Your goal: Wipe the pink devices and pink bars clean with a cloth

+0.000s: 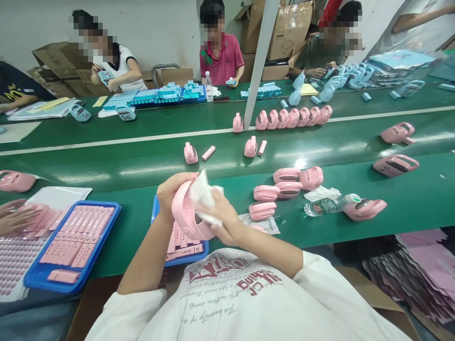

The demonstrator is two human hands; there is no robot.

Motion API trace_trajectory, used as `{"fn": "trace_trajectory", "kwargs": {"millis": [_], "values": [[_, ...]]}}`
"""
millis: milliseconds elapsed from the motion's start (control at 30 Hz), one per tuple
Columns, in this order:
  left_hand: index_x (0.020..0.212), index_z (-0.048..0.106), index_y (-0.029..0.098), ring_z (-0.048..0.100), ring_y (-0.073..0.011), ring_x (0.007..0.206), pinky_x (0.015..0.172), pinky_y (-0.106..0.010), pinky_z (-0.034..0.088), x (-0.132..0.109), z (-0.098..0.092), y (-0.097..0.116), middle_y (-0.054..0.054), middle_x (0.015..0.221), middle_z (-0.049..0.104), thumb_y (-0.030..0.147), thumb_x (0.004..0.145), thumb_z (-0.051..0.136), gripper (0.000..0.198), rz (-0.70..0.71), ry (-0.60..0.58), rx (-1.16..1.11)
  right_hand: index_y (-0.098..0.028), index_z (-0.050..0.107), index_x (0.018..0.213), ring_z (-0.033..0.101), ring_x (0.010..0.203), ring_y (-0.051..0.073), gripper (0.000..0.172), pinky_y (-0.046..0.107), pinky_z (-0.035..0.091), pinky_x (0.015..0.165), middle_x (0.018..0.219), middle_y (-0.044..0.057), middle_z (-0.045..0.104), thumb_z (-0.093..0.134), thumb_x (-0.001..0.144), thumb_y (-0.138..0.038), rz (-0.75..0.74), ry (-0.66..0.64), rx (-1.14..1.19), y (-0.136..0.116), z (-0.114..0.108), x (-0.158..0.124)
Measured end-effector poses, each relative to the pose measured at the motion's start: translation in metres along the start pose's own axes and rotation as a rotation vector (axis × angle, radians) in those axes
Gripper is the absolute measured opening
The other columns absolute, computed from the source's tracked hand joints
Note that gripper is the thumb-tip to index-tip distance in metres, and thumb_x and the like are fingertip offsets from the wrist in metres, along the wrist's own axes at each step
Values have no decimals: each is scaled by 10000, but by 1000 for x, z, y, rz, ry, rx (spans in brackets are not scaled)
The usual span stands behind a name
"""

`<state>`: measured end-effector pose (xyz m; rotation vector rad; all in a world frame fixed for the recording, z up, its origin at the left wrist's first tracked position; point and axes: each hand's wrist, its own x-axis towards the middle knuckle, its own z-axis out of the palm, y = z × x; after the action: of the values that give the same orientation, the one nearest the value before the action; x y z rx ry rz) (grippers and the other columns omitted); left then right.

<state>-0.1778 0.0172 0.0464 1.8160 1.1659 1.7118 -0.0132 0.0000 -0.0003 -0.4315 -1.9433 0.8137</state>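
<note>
My left hand (169, 193) is closed round the top of a pink plastic device with a loop handle (182, 208), holding it tilted above the bench. A crumpled white cloth (203, 192), perhaps tissue, is gripped in my right hand (227, 219) and pressed against the device's face. The cloth and fingers hide part of that face. Below my hands lies a blue tray (204, 252) with pink strip-shaped parts (183, 251) in it. Just right of my right hand, several like pink devices (263, 210) rest on the green bench.
A plastic bottle (325, 205) lies on its side by another pink device (366, 209). At left, a co-worker's hands (17, 218) are beside a second blue tray (115, 208). Pink devices (293, 117) line the green conveyor (142, 158); co-workers handle blue parts beyond.
</note>
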Motion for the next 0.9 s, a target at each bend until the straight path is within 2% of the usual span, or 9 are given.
{"fn": "trace_trajectory", "kwargs": {"millis": [100, 167, 267, 367, 467, 567, 733, 800, 900], "values": [[873, 743, 258, 694, -196, 883, 783, -326, 553, 2, 0, -3, -11, 923, 742, 191, 738, 724, 152, 84, 2, 11, -276, 671, 1073, 424, 1350, 222, 429, 452, 201, 1176, 1289, 45, 620, 360, 919, -529, -98, -113, -3, 1, 7, -14], [842, 743, 261, 698, -204, 877, 788, -344, 561, 3, 1, -5, -7, 911, 743, 194, 712, 748, 146, 93, 35, -5, -239, 634, 1143, 407, 1361, 220, 429, 452, 222, 1169, 1345, 79, 573, 381, 922, -507, 78, 85, 85, 5, 9, -19], [806, 741, 274, 703, -216, 853, 804, -384, 570, 0, 7, -2, -5, 929, 737, 226, 723, 741, 96, -48, 87, -110, -199, 486, 1322, 382, 1376, 229, 569, 428, 286, 1146, 1439, 105, 469, 471, 875, -552, 461, 386, 409, 7, 8, -14], [788, 730, 278, 708, -220, 817, 728, -374, 589, -1, 18, 6, 3, 941, 732, 241, 723, 737, 75, -218, 106, -340, -196, 499, 1289, 518, 1255, 279, 752, 431, 417, 1058, 1331, 91, 578, 675, 684, -606, 712, 324, 808, -2, 3, -1], [870, 730, 214, 697, -192, 707, 624, -315, 572, 5, 23, 10, -45, 877, 736, 286, 757, 709, 136, -360, 68, -368, -193, 548, 1204, 615, 1115, 284, 718, 426, 492, 973, 1166, 69, 677, 707, 630, -594, 834, 292, 1061, -13, 1, 9], [995, 698, 159, 691, -191, 706, 621, -294, 557, 6, 16, 2, -89, 870, 731, 351, 749, 715, 312, -527, -35, -252, -194, 574, 1130, 626, 1088, 268, 625, 397, 498, 965, 1140, 68, 684, 682, 648, -577, 878, 427, 1116, -14, 3, 12], [1071, 646, 198, 669, -235, 978, 741, -321, 568, -32, 7, -7, -110, 1096, 683, 478, 820, 592, 380, -632, 13, -216, -220, 528, 1104, 637, 1023, 252, 634, 390, 517, 915, 1083, 58, 678, 698, 614, -585, 834, 602, 1025, -1, 10, 5], [1164, 606, 216, 630, -262, 1075, 800, -358, 564, -53, 11, -1, -127, 1196, 636, 573, 829, 525, 496, -590, -34, -219, -232, 492, 1122, 639, 984, 238, 712, 377, 523, 886, 1077, 54, 662, 740, 563, -595, 765, 661, 934, 3, 13, 0], [1275, 521, 241, 586, -272, 1143, 898, -369, 530, -72, 18, 10, -114, 1269, 581, 567, 722, 668, 659, -416, 9, -166, -230, 467, 1158, 600, 1057, 241, 801, 374, 492, 929, 1181, 81, 604, 760, 529, -631, 594, 636, 729, 7, 12, -7]]}}
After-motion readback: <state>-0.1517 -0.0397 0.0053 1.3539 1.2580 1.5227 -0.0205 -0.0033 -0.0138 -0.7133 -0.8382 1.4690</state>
